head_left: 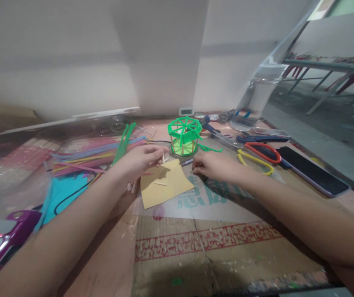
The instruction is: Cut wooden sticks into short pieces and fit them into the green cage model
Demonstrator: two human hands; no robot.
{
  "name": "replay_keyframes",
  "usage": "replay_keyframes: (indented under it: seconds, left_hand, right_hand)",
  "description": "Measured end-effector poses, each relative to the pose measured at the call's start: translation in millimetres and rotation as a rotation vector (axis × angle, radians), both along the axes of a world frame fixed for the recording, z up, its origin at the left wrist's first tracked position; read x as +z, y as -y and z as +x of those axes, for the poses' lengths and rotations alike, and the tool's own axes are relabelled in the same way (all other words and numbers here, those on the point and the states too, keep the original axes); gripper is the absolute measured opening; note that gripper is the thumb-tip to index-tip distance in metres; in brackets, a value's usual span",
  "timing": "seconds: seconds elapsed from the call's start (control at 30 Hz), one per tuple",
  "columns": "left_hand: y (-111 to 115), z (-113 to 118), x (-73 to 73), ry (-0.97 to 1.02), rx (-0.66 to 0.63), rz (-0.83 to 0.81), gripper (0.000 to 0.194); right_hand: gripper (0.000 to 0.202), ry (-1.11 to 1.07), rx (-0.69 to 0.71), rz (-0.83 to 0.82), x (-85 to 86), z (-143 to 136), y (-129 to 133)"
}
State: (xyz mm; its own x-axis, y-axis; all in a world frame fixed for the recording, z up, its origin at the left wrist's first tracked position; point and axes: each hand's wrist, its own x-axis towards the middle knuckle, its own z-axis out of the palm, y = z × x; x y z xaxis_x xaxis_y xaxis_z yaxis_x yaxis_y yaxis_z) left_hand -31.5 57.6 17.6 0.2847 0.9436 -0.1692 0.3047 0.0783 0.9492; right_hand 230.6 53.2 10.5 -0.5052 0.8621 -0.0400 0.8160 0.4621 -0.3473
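My left hand is closed in a pinch above the yellow paper, with a short pale stick at its fingertips. Another short stick lies on that paper. My right hand rests to the right with its fingers curled together; whatever they hold, if anything, is hidden. A slim pen-like tool lies just left of those fingers. Between and beyond both hands stands a small green round-topped model with thin upright posts. A loose green fringed strip lies beside it.
Coloured pipe cleaners and a purple tape dispenser are on the left. At right are scissors with red handles, a yellow handle loop, a phone and a clear bottle. Printed cardboard covers the front.
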Motion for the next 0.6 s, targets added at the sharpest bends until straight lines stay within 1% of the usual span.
replay_keyframes:
  seconds: [0.07, 0.1, 0.13, 0.17, 0.2, 0.27, 0.3, 0.37, 0.43, 0.5, 0.57, 0.6]
  left_hand:
    - [2, 0, 2.4, 0.015, -0.044, 0.014, 0.049]
    - [3, 0, 3.9, 0.005, -0.065, 0.038, 0.048]
    - [6, 1, 5.5, -0.014, -0.079, 0.076, 0.045]
    - [8, 3, 7.2, -0.031, -0.094, 0.122, 0.043]
    - [11, 6, 8.8, -0.046, -0.108, 0.163, 0.04]
    - [19, 13, 11.5, -0.066, -0.126, 0.214, 0.034]
    - [23, 18, 12.5, -0.066, -0.129, 0.231, 0.032]
    - [30, 26, 14.1, -0.059, -0.117, 0.24, 0.029]
    - [35, 31, 15.6, -0.04, -0.107, 0.223, 0.032]
    - [36, 31, 17.5, -0.027, -0.1, 0.224, 0.04]
    - [32, 26, 19.3, -0.063, -0.084, 0.278, 0.045]
    - [29, 22, 19.9, -0.116, -0.08, 0.318, 0.043]
  right_hand:
    - [0.01, -0.007, -0.019, 0.07, 1.3, -1, 1]
    - [0.013, -0.05, -0.025, 0.1, 3.4, -3, 3]
    - [0.016, -0.12, -0.031, 0.11, 6.1, -5, 4]
    - [0.017, -0.219, -0.037, 0.084, 8.9, -7, 7]
    - [0.019, -0.342, -0.041, 0.015, 11.1, -11, 10]
    - [0.019, -0.611, -0.032, -0.212, 12.5, -19, 16]
    - [0.017, -0.737, -0.026, -0.326, 11.7, -24, 19]
    - [0.015, -0.933, -0.014, -0.503, 8.1, -32, 26]
    - [0.017, -1.06, -0.009, -0.63, 4.7, -37, 30]
    - [0.022, -1.15, -0.016, -0.725, 3.4, -38, 33]
    - [0.025, -1.205, -0.022, -0.78, 4.2, -37, 34]
    - [0.027, -1.221, -0.023, -0.799, 5.0, -37, 34]
